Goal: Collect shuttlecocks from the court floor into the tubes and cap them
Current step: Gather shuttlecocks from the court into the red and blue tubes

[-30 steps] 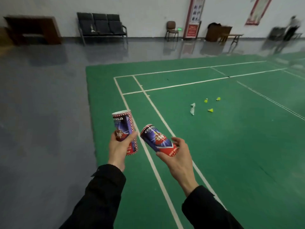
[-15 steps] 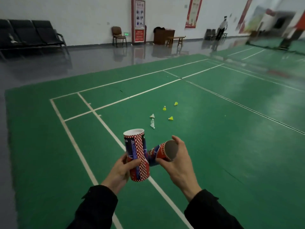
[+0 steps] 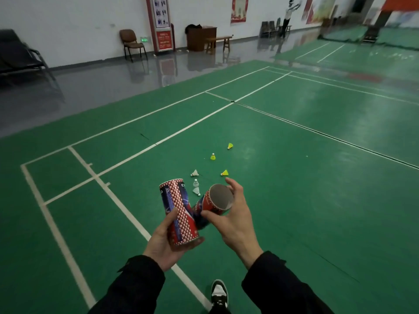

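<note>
Two shuttlecock tubes in hand above a green court (image 3: 294, 200) scattered with shuttlecocks.

The left hand (image 3: 165, 243) grips an upright red, white and blue patterned tube (image 3: 178, 209); the right hand (image 3: 235, 220) curls round a second tube (image 3: 214, 201), tilted so its uncapped cardboard mouth shows. Six shuttlecocks lie close together just beyond: three white (image 3: 194, 173), (image 3: 196, 183), (image 3: 196, 191), three yellow (image 3: 224, 173), (image 3: 213, 157), (image 3: 230, 145).
</note>
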Demonstrator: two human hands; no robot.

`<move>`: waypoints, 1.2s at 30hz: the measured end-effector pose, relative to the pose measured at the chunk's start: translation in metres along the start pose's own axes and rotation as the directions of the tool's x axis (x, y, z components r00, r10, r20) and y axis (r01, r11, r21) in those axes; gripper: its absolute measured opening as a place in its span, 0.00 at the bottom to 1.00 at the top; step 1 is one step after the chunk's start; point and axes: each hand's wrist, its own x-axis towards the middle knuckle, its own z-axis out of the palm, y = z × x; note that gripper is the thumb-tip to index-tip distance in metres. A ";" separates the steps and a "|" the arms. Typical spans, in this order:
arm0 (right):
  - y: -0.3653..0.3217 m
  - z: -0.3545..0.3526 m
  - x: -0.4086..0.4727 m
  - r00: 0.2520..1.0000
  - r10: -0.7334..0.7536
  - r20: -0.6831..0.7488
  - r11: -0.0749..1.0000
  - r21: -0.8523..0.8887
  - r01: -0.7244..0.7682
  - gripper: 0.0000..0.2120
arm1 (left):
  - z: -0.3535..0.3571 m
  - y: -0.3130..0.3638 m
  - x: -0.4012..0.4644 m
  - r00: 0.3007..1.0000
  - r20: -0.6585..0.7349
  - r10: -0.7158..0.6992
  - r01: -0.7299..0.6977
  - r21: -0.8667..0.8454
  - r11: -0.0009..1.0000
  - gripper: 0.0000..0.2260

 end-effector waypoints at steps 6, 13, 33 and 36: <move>0.064 0.046 0.153 0.965 0.215 0.148 0.949 0.203 -0.242 0.36 | -0.008 0.047 0.155 0.979 -0.189 -0.073 0.044 -0.150 0.988 0.34; 0.089 0.106 0.323 0.901 0.276 0.333 0.901 0.236 -0.364 0.31 | -0.022 0.116 0.298 0.966 -0.250 -0.059 0.003 -0.220 0.976 0.32; 0.538 0.295 0.720 0.699 0.669 0.252 0.735 -0.093 -0.671 0.09 | -0.238 0.115 0.810 0.853 -0.521 -0.034 -0.151 -0.309 0.939 0.33; 0.638 0.354 0.755 0.696 0.658 0.287 0.752 -0.195 -0.630 0.08 | -0.285 0.087 0.882 0.873 -0.486 0.043 -0.195 -0.267 0.944 0.37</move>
